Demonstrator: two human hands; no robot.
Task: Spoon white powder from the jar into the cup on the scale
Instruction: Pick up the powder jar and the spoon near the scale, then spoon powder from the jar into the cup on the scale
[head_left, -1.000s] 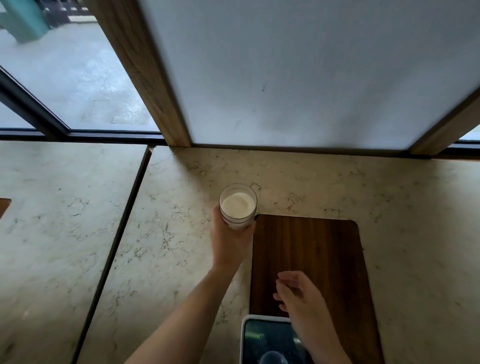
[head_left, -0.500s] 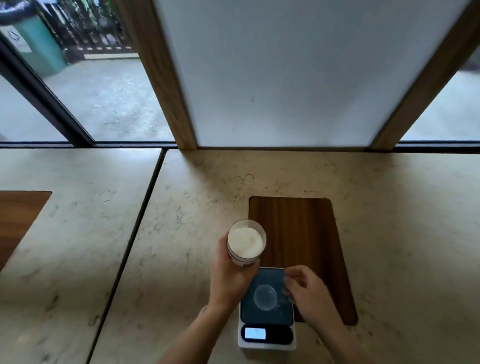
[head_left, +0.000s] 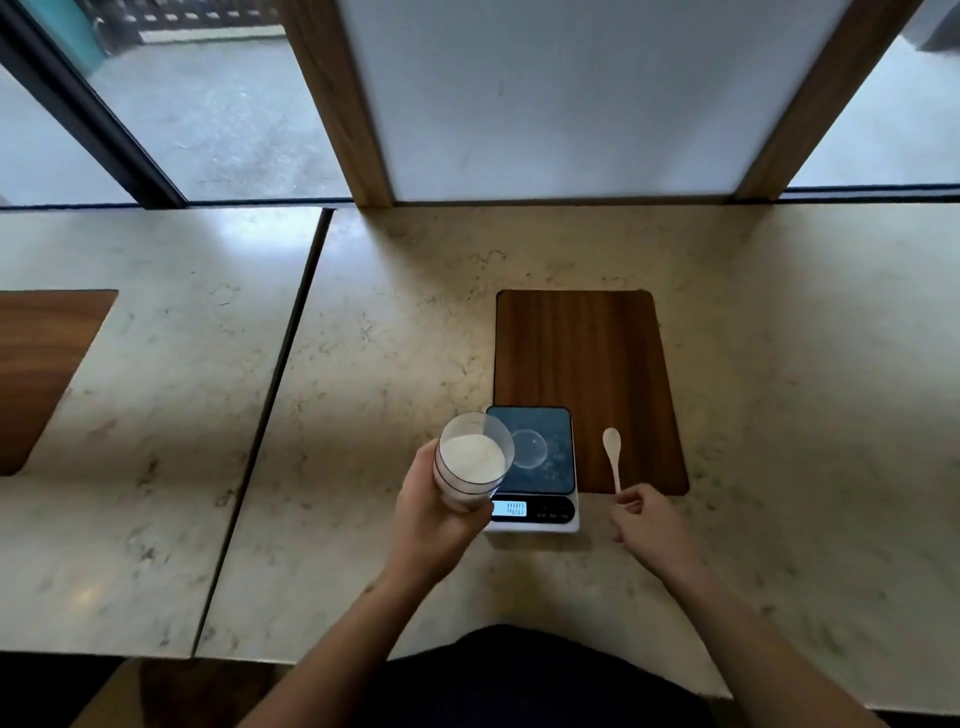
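Note:
My left hand (head_left: 434, 512) grips a clear open jar (head_left: 471, 462) filled with white powder and holds it above the left edge of the scale (head_left: 535, 470). A small clear cup (head_left: 531, 449) stands in the middle of the scale's dark glass plate; its display is lit. To the right, a pale spoon (head_left: 613, 454) lies over the wooden board (head_left: 582, 358), bowl pointing away from me. My right hand (head_left: 647, 522) pinches the near end of its handle.
The scale sits on the near left corner of the board on a marble counter (head_left: 779, 395). A dark seam (head_left: 270, 410) splits the counter at the left, where another wooden board (head_left: 36, 364) lies. A wood-framed white panel and windows stand at the back.
The view has tilted down and drawn back. My left hand has brought the jar nearer, over the scale's left edge. My right hand has left the cup and now grips the spoon's handle.

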